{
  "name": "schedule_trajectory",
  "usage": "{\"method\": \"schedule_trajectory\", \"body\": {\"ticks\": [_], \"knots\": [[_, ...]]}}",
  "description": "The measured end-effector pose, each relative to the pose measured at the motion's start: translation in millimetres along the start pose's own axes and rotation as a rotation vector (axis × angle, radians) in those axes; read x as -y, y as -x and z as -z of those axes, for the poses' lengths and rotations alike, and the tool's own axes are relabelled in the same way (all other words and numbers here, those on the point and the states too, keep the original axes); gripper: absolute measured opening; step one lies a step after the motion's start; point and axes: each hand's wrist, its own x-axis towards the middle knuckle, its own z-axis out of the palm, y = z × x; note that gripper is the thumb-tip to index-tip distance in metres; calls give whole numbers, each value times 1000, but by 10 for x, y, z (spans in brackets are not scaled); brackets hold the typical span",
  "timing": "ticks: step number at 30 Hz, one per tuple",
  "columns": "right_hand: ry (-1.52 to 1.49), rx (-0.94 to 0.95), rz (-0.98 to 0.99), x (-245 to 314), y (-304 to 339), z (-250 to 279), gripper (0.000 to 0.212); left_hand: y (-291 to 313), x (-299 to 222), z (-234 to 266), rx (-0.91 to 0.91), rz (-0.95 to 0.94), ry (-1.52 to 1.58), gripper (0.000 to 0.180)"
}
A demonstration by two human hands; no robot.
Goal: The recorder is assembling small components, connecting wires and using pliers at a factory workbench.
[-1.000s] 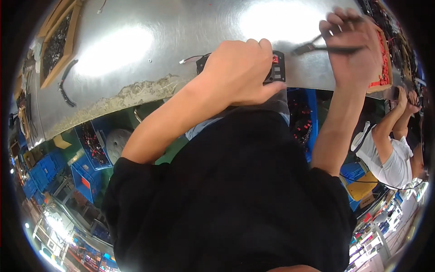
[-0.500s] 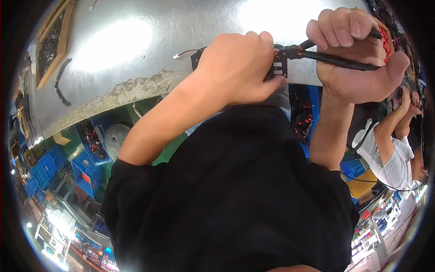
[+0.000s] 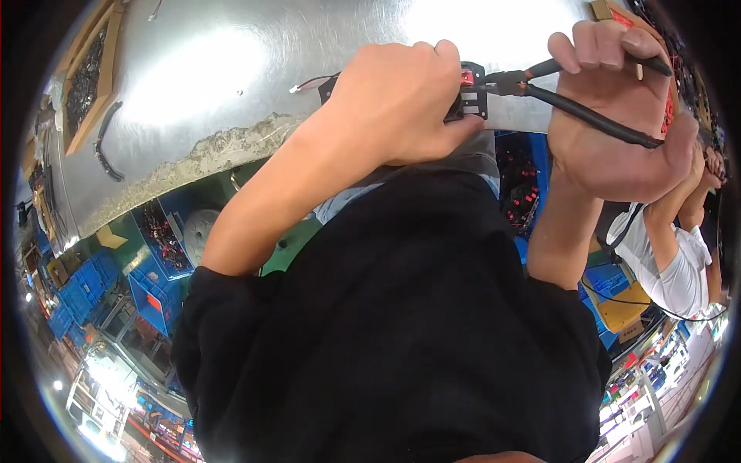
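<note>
The left hand [image 3: 394,96] covers a black plate [image 3: 476,108], fingers curled, grip hidden; the right hand [image 3: 617,100] loosely curls its fingers around spread-handled pliers [image 3: 571,106].

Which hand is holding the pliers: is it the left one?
No, the right hand holds the pliers, while the left hand lies over the black plate.

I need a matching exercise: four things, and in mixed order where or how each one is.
1. Left hand
2. Pliers
3. Curved black strip
4. Brown box

A. filled with small dark parts
B. held open in the right hand
C. covering part of a black plate
D. lying on the metal table, apart from both hands

Pairs: 1-C; 2-B; 3-D; 4-A
</note>
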Motion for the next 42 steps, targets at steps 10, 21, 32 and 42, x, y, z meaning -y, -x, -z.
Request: {"method": "schedule_trajectory", "body": {"ticks": [10,21,32,42], "knots": [[122,-41,83,-133,15,-148,62,-3,-16,2,-7,2,-18,55],[214,-63,35,-123,39,-125,61,-9,-3,-10,-14,9,-23,57],[308,-79,3,-137,18,-104,60,2,-17,-12,-73,-19,3,50],[380,-98,-34,-126,39,59,59,-34,-35,106,-18,1,-2,49]]}}
